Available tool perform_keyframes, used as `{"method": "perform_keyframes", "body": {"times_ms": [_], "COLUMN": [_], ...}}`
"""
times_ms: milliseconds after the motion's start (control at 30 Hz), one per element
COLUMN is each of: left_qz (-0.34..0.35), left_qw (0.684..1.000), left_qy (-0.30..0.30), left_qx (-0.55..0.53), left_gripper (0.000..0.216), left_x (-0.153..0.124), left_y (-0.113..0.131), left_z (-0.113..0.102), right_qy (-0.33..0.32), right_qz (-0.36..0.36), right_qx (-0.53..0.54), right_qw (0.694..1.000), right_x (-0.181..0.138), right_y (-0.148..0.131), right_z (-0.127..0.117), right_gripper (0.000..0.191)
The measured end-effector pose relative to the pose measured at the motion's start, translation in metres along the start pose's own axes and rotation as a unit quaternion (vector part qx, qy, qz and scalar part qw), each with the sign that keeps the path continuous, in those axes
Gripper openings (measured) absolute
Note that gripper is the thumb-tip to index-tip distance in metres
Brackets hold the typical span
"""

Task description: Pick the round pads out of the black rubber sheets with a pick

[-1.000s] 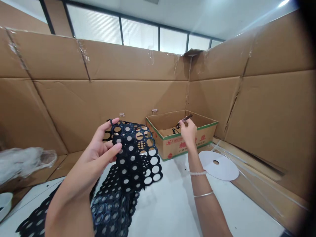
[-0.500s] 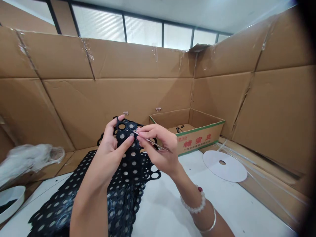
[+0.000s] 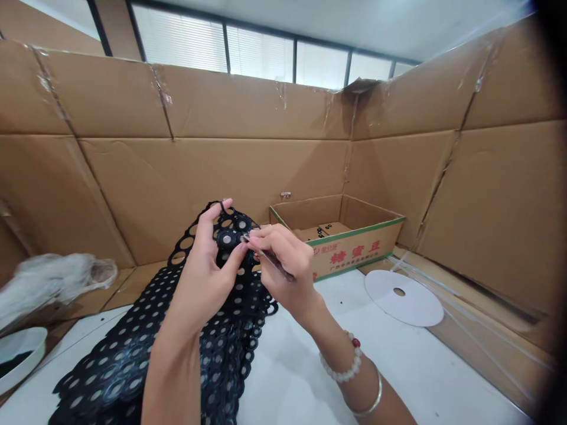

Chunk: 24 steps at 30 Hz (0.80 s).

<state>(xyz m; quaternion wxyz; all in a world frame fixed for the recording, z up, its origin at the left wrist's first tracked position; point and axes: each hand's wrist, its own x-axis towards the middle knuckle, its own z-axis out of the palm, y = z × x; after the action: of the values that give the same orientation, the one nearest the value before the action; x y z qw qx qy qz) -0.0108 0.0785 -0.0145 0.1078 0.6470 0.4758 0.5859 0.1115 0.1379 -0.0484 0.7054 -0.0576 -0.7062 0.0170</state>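
Note:
A long black die-cut sheet [image 3: 133, 354] full of round rings and holes drapes from my hands down onto the white table. My left hand [image 3: 208, 271] is closed on the sheet's raised upper end, thumb and fingers pinching it. My right hand [image 3: 283, 265] is closed on thin metal tweezers [image 3: 266, 255], whose tip touches a ring near the top of the sheet, right beside my left fingertips.
An open cardboard box [image 3: 349, 245] with a green rim stands behind my hands, a few small black pieces inside. A white disc [image 3: 405, 298] with a centre hole lies on the table [image 3: 301, 378] to the right. Cardboard walls [image 3: 487, 195] surround the table. A white bowl [image 3: 20, 348] sits far left.
My right hand came back from over the box with the tweezers and brought their tip to the sheet. My left hand lifted the sheet's end slightly higher.

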Motion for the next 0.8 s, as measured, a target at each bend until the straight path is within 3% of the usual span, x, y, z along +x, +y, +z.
{"method": "perform_keyframes", "body": {"times_ms": [133,300,400,500,600,667,733,800], "left_qz": [0.043,0.026,-0.008,-0.019,-0.048,-0.072,-0.092,-0.099], "left_qw": [0.998,0.999,0.998,0.996,0.994,0.991,0.985,0.979], "left_qy": [-0.027,-0.029,-0.037,-0.054,-0.066,-0.085,-0.111,-0.135], "left_qx": [0.035,-0.005,-0.048,-0.07,-0.072,-0.074,-0.091,-0.119], "left_gripper": [0.057,0.057,0.06,0.059,0.061,0.062,0.061,0.058], "left_x": [0.002,0.002,0.001,-0.001,-0.005,-0.007,-0.009,-0.011], "left_y": [-0.003,-0.007,-0.005,0.0,0.003,0.003,0.003,0.003], "left_z": [0.005,0.008,0.01,0.01,0.005,0.001,-0.001,-0.001], "right_qy": [0.012,0.023,0.015,0.005,0.0,0.03,0.081,0.119], "right_qz": [0.025,0.052,-0.012,-0.081,-0.1,-0.044,0.072,0.191], "right_qx": [-0.057,0.006,0.006,-0.026,-0.037,-0.032,0.007,0.092], "right_qw": [0.998,0.998,1.0,0.996,0.994,0.998,0.994,0.97], "right_x": [-0.002,0.005,0.004,-0.003,-0.008,-0.007,0.0,0.009], "right_y": [0.004,0.012,0.021,0.028,0.027,0.021,0.015,0.014], "right_z": [0.006,0.0,-0.007,-0.012,-0.012,-0.011,-0.012,-0.018], "right_gripper": [0.018,0.015,0.014,0.024,0.029,0.022,0.011,0.009]}}
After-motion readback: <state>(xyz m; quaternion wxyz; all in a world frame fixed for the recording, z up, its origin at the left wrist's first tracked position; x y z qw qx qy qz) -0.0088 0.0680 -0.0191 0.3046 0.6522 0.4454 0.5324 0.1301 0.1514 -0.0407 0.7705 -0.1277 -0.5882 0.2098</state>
